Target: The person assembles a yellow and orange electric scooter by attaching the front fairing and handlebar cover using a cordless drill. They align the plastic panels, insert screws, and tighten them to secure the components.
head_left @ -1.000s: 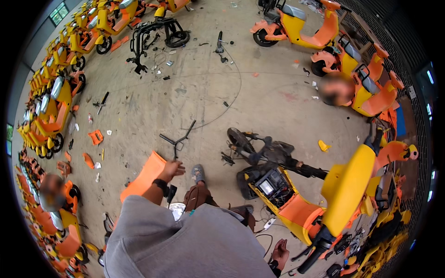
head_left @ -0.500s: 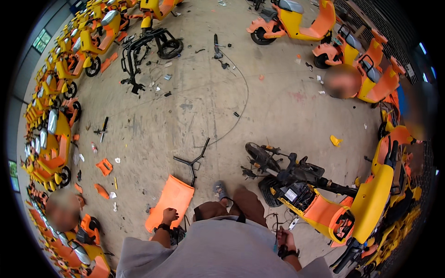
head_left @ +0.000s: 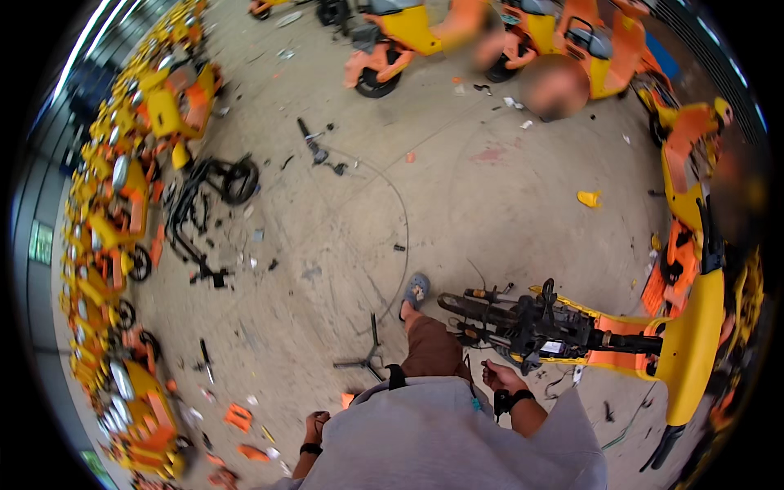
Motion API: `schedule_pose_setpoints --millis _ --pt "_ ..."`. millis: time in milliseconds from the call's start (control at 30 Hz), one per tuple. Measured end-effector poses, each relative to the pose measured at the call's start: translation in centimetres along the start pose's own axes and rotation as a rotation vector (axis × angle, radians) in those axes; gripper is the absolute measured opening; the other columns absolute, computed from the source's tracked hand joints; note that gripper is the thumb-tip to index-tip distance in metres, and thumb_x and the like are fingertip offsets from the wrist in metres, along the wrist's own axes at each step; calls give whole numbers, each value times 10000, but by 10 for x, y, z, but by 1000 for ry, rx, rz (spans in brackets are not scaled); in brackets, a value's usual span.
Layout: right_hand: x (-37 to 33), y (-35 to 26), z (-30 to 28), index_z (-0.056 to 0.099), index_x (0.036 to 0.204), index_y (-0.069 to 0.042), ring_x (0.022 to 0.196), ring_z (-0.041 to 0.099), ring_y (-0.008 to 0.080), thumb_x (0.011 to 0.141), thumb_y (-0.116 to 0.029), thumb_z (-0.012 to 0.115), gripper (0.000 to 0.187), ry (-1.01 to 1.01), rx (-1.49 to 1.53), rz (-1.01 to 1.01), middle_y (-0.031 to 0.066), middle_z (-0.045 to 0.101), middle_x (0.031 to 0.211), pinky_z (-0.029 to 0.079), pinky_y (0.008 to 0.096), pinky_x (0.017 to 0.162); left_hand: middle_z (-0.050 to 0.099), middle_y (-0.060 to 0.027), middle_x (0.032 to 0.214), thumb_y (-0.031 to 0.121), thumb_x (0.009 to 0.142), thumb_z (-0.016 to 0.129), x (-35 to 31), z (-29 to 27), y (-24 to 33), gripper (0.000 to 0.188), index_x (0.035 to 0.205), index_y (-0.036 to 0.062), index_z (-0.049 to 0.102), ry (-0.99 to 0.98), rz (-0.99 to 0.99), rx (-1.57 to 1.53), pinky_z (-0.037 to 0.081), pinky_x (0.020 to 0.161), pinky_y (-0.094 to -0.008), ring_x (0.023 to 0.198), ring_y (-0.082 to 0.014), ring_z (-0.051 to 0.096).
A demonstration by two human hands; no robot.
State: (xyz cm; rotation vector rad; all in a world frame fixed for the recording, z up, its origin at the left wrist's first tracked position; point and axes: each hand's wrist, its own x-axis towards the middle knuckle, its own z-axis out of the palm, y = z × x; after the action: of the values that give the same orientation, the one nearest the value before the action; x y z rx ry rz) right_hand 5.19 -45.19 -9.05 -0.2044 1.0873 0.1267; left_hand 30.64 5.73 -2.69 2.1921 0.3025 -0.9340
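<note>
On floor at right, just beside right hand: partly stripped yellow-and-orange scooter, black frame parts and wheel bared at near end. Right hand apart from scooter, fingers curled; left hand low at other side, fingers likewise curled; whether gripping anything small, cannot tell. Ahead, between hands: black forked tube, then grey clog on foot. Farther out: yellow plastic piece, black frame with wheel. Along left: rows of scooters.
</note>
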Motion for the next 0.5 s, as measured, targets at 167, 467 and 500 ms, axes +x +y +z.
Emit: schedule_pose_setpoints --millis 167,467,500 --pt "30 -35 76 587 888 -85 647 517 140 909 -276 663 206 107 105 -73 -2 543 722 464 288 640 674 -191 768 220 818 620 145 -46 88 275 876 -47 650 -297 262 361 536 652 -361 735 -280 670" --pt "26 -97 130 620 868 -105 637 528 109 907 -323 660 225 161 337 -319 -8 592 741 464 260 610 666 -188 790 107 886 524 318 38 470 249 1047 -80 560 -243 148 -73 577 570 -356 672 -267 675" --pt "33 -93 127 626 879 -104 642 539 110 907 -323 660 224 174 419 -361 -7 600 748 477 260 619 665 -186 787 111 885 529 329 57 502 249 1040 -81 564 -292 182 -10 575 565 -353 671 -266 673"
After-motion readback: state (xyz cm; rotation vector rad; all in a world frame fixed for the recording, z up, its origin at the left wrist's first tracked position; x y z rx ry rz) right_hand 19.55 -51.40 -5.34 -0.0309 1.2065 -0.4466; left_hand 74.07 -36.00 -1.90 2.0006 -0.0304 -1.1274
